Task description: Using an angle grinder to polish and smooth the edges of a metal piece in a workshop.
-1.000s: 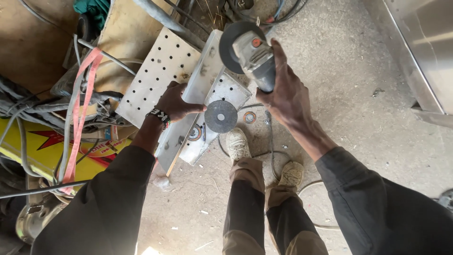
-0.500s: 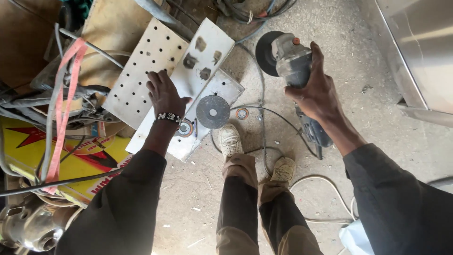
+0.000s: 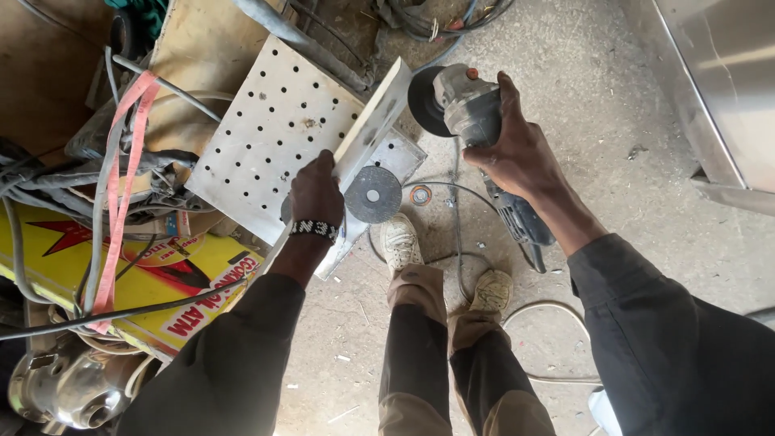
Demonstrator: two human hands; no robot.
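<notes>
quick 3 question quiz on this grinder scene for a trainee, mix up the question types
1. True or false: the right hand grips the angle grinder.
2. What does the left hand hold? A) the tilted metal plate B) the loose grinding disc C) the pink strap
3. Fill in: the loose disc lies just ahead of the light ____.

Key: 1 true; 2 A; 3 shoe.

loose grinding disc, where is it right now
In the head view the loose grinding disc lies mid-frame on the floor, just right of the left hand and ahead of the light shoe.
</notes>
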